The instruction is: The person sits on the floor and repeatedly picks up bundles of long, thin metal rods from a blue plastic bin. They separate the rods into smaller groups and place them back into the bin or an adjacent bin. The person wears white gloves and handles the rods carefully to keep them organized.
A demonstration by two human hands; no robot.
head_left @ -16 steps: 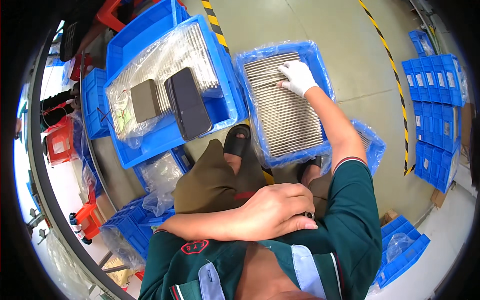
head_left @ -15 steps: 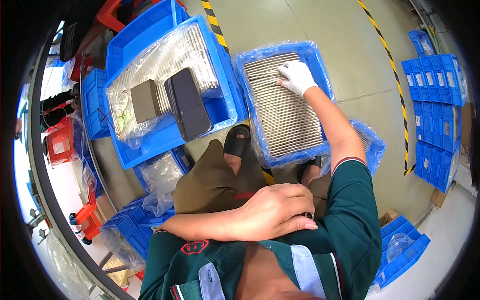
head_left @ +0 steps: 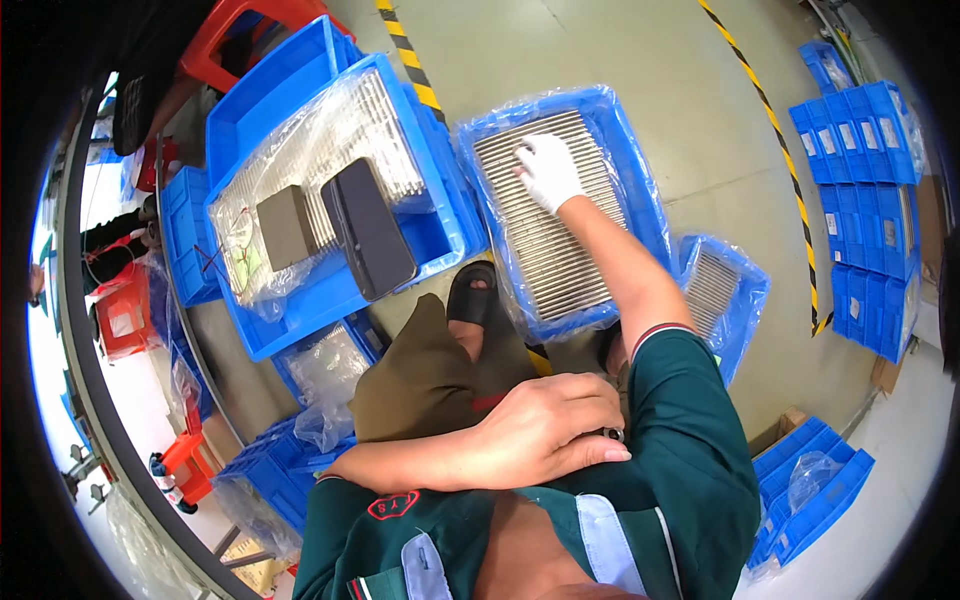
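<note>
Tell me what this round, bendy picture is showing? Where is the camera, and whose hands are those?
The camera sits on a person's head and looks down, so you see their own arms. Its lens is very wide, which bends straight lines near the edge. The right hand, in a white glove, reaches out and rests on rows of thin grey metal strips packed in a blue bin lined with clear plastic. The bare left hand rests across the person's body, by the right arm's green sleeve; whether it holds something small I cannot tell. To the left, another blue bin holds two dark blocks. Stacked blue bins line the floor on the right.
</note>
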